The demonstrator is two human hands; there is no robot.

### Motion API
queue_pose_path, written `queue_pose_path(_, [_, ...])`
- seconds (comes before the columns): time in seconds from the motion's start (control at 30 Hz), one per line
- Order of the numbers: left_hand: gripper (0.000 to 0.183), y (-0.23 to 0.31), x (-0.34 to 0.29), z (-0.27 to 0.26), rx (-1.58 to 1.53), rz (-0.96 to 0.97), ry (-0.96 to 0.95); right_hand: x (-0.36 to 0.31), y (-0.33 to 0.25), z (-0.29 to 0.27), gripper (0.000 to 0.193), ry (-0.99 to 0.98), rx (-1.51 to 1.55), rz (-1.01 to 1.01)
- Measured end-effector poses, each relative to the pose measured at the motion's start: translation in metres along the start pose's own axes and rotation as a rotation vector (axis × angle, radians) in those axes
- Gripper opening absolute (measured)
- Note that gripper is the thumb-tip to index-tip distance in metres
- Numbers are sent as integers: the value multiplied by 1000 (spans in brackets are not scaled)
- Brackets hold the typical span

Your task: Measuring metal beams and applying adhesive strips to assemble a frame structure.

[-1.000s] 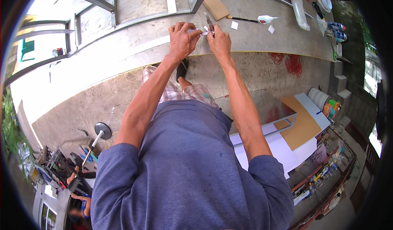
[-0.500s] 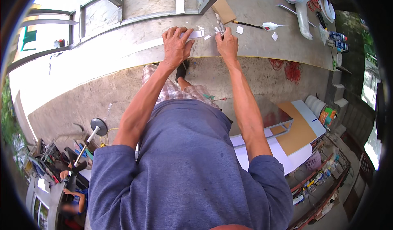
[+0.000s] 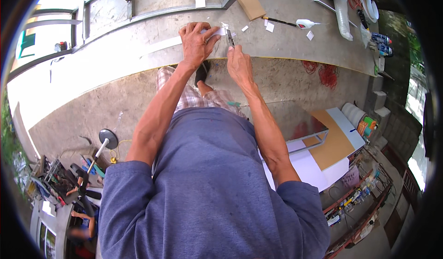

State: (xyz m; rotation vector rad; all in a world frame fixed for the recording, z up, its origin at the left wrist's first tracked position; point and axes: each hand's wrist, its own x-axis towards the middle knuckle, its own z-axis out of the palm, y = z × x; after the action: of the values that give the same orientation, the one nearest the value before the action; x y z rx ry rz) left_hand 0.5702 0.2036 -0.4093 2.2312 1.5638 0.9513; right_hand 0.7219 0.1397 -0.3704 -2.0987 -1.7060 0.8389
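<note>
A long white strip (image 3: pixel 162 46) lies along the near edge of the grey worktable. My left hand (image 3: pixel 195 43) bears down on its right end with bent fingers, thumb and forefinger reaching to the right. Beside that end, my right hand (image 3: pixel 239 64) is closed round a metal utility knife (image 3: pixel 230 38). The knife points away from me, and its tip is at the strip's end or just beside it; I cannot tell if they touch. Small white offcuts (image 3: pixel 245 28) are scattered near the knife.
A grey metal frame (image 3: pixel 180 10) stands on the table beyond my hands. To the right lie a brown board (image 3: pixel 248 5), a thin black rod (image 3: pixel 282 22), a white glue bottle (image 3: pixel 305 23) and a plastic bag (image 3: pixel 340 10). Red cord (image 3: pixel 328 76) lies on the floor.
My right hand has moved left, bringing the knife up to the strip's end beside my left hand. The small offcuts near the brown board have shifted. My left hand stays on the strip.
</note>
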Motion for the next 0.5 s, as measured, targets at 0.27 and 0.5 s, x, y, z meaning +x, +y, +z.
queue_pose_path(0.27, [27,-2,-2,1,14,-7,-13,1,-12,2,33,-2,-29,16])
queue_pose_path(0.5, [28,-2,-2,1,8,-15,-25,3,-12,2,32,-13,-50,30])
